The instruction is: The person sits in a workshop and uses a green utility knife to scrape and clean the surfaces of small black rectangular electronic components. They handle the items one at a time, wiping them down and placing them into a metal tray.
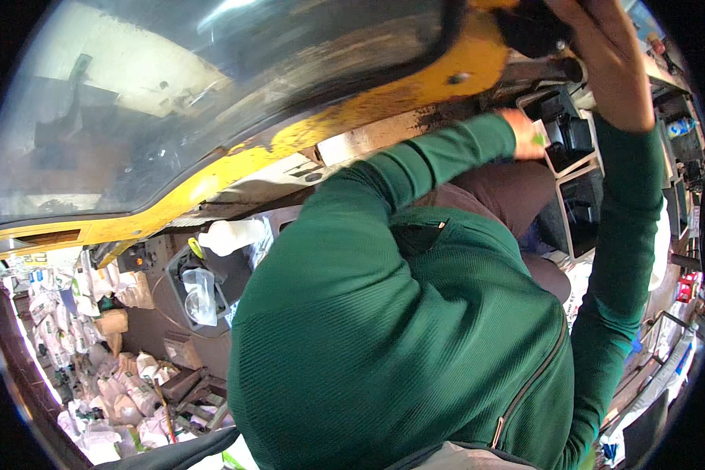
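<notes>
Head view: right hand (607, 39) is raised beside the yellow machine frame (482, 51); left hand (525, 135), blurred, is beside the bin (578, 167) of black parts (573, 135). Grasp of either hand's fingers: cannot tell. Keep knuckles clear of the rim.

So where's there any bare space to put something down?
There's a bare patch of brown floor, between the brown box on its left and the clear plastic container on its right. It's crowded among the white bags at lower left, and in the grey bins at right, which hold black things.
</notes>
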